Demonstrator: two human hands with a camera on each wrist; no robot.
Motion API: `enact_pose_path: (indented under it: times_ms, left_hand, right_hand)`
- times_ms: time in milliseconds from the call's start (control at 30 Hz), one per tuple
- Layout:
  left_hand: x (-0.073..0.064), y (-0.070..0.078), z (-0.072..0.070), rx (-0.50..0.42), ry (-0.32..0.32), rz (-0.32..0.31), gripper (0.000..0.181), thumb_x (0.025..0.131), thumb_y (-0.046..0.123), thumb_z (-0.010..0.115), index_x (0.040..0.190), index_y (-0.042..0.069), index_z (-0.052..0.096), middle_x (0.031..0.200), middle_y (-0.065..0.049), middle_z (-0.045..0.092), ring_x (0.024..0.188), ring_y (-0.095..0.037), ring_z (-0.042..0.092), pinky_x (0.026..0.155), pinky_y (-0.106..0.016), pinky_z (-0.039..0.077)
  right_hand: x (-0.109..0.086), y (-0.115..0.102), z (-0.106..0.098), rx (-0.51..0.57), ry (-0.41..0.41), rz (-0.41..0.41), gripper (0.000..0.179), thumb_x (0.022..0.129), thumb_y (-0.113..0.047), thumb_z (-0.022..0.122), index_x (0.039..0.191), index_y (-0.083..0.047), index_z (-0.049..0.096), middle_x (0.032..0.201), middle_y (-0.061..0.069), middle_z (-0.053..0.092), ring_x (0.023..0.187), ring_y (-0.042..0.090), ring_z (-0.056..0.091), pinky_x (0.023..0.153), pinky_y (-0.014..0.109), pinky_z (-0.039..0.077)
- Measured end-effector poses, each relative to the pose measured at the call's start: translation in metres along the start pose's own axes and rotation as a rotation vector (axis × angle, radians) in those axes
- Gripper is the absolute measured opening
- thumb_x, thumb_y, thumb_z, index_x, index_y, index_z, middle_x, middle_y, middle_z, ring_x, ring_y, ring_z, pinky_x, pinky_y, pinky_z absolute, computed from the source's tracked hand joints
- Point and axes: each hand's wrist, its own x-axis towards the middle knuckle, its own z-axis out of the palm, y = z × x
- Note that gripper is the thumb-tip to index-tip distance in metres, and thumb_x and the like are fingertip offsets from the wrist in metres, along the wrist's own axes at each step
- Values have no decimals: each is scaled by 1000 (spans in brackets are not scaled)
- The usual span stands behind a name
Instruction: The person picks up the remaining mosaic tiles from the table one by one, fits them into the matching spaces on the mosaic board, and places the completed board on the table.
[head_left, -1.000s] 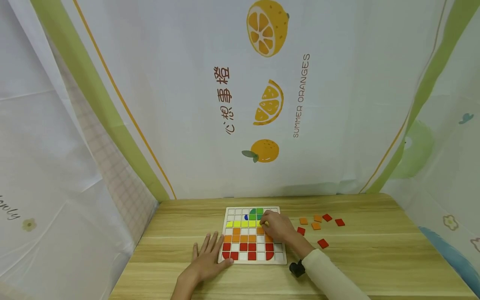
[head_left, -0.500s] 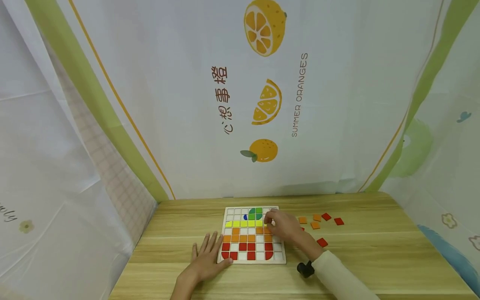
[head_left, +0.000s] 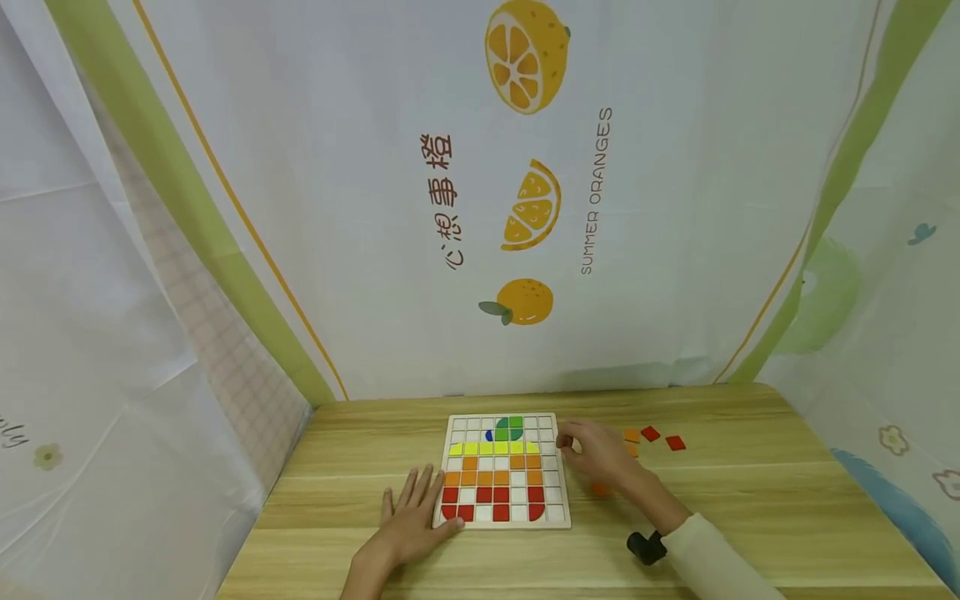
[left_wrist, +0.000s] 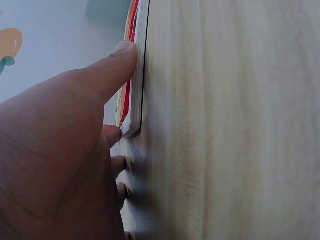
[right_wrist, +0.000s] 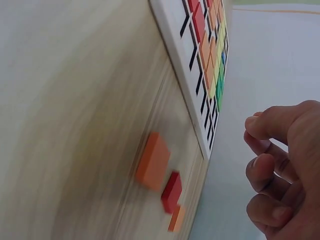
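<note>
White gridded board [head_left: 555,495] touches left hand [head_left: 410,525]; right hand [head_left: 602,455] hovers alongside.

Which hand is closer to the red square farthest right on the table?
Right. The right hand is left of the red square, not touching it. The left hand is farther away, at the board's left edge, thumb touching the board.

Left grip [left_wrist: 60,135] — thumb [left_wrist: 112,67] on the pale board [left_wrist: 141,75] — wood-grained tabletop [left_wrist: 225,120] beneath.
</note>
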Motion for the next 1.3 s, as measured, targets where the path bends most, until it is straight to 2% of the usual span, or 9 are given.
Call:
enact_pose_path:
  times_ms: [300, 533, 667, 767, 967, 1133, 1300]
  left_hand:
    - [1, -2, 2, 4, 10, 2, 100, 95, 71, 63, 168, 11, 31, 178, -19, 19, 165, -47, 8, 123, -81, -6]
    - [0, -3, 5, -23, 30, 16, 100, 95, 73, 61, 169, 12, 30, 178, -20, 18, 165, -48, 5, 122, -81, -10]
    - [0, -4, 4, -30, 36, 24, 99, 95, 71, 63, 168, 11, 32, 177, -20, 20, 165, -48, 7, 122, -81, -9]
    - [2, -8, 9, -11, 54, 34, 98, 96, 71, 62, 168, 11, 33, 177, -19, 21, 165, -47, 9, 123, -81, -7]
    - [2, -5, 6, 21, 33, 8, 97, 96, 68, 64, 168, 12, 33, 178, -17, 19, 166, -46, 9, 124, -79, -5]
    - [2, -9, 8, -4, 49, 34, 100, 95, 74, 60, 169, 12, 30, 178, -18, 19, 165, -47, 7, 123, -80, -7]
    - [1, -6, 6, -13, 38, 40, 100, 97, 73, 59, 169, 11, 29, 178, -21, 18, 165, -49, 5, 122, -81, -10]
  right_hand:
    - [-23, 13, -14, -38, 51, -58, 14, 88, -6, 85, 89, -17, 75, 87, -10, 68, 71, 5, 59, 56, 19, 48]
    - [-41, 13, -20, -63, 99, -45, 17, 85, -9, 87, 86, -20, 75, 87, -9, 66, 70, 10, 60, 55, 19, 43]
    - [-50, 16, -20, -75, 106, -50, 16, 85, -10, 87, 89, -19, 75, 88, -9, 68, 64, 5, 55, 53, 18, 41]
    - [-55, 19, -20, -64, 81, -20, 15, 86, -11, 87, 91, -20, 76, 90, -9, 68, 65, 3, 53, 54, 18, 41]
    - [-66, 21, -17, -17, -1, 72, 13, 90, -14, 84, 98, -21, 77, 107, -5, 74, 79, 10, 66, 57, 19, 45]
    - [-73, 24, -13, -12, -29, 60, 12, 90, -15, 83, 100, -21, 79, 110, -3, 73, 71, 2, 57, 55, 20, 45]
    - [-77, 27, -10, -19, -69, 58, 14, 91, -14, 82, 99, -25, 79, 104, -9, 69, 70, 0, 51, 55, 20, 42]
